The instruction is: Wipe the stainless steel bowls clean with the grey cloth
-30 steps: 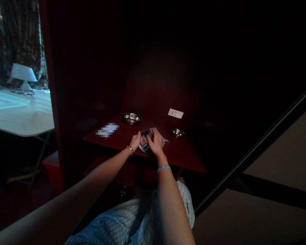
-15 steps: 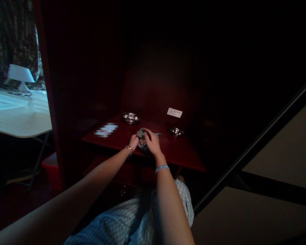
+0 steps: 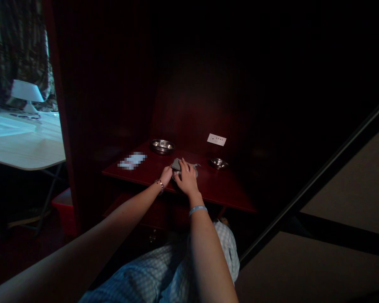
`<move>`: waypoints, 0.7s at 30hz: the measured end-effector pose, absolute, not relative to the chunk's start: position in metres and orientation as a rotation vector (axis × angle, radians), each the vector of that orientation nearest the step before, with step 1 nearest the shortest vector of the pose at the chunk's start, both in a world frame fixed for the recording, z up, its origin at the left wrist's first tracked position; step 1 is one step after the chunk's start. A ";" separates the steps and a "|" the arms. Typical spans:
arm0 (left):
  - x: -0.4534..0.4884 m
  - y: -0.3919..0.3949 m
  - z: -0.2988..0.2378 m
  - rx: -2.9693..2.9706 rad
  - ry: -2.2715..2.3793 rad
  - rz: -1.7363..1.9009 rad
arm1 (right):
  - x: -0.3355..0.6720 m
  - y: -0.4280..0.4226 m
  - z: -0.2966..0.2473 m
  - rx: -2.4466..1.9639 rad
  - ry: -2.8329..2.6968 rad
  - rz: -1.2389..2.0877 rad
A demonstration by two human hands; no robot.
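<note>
a dim view looking down past the person's own two bare arms into a dark red wooden alcove.

far left, outside the alcove, a pale table (image 3: 25,147) stands in bluish light with a white lamp (image 3: 28,90) on it. a red bin (image 3: 61,206) sits on the floor below.

inside, a red shelf (image 3: 227,193) juts out at about waist height. at its left end lies a small card (image 3: 132,160), its print blurred. behind it, pushed back toward the wall and away from the hands, sits a steel bowl (image 3: 162,146).

the left hand (image 3: 166,174), a beaded bracelet (image 3: 160,185) at the wrist, rests at the shelf's front middle. its fingers are curled together against the left edge of a grey cloth (image 3: 177,164), seemingly bracing it. whether they pinch it i cannot tell.

the cloth lies bunched on the shelf, near the front and between the two bowls. the right hand (image 3: 185,181), wearing a pale wristband (image 3: 197,209), covers it. its fingers are close together and curved down over the cloth, holding it pressed in place. what lies under the palm is hidden.

to the right, a smaller steel bowl (image 3: 218,163) sits apart from the hands, below a white socket plate (image 3: 216,139) on the back wall. far right, a dark rail (image 3: 303,198) slants across.
</note>
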State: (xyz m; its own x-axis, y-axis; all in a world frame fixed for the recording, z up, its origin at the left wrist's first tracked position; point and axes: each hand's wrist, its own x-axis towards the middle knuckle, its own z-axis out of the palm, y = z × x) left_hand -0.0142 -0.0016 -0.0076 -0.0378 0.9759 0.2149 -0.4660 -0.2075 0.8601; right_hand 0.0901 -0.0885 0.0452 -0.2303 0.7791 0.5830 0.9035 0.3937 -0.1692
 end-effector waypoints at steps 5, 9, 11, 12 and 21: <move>-0.012 -0.004 -0.006 0.910 0.713 1.583 | 0.096 -0.087 0.049 -1.354 -2.142 -0.232; -0.011 -0.006 -0.003 0.929 0.728 1.527 | 0.095 -0.088 0.055 -1.465 -2.058 -0.239; -0.011 -0.006 -0.002 0.944 0.745 1.505 | 0.095 -0.089 0.057 -1.484 -2.044 -0.227; -0.012 -0.007 -0.002 0.949 0.767 1.490 | 0.095 -0.089 0.057 -1.478 -2.043 -0.214; -0.015 -0.016 0.000 0.914 0.756 1.477 | 0.090 -0.097 0.062 -1.322 -2.120 -0.178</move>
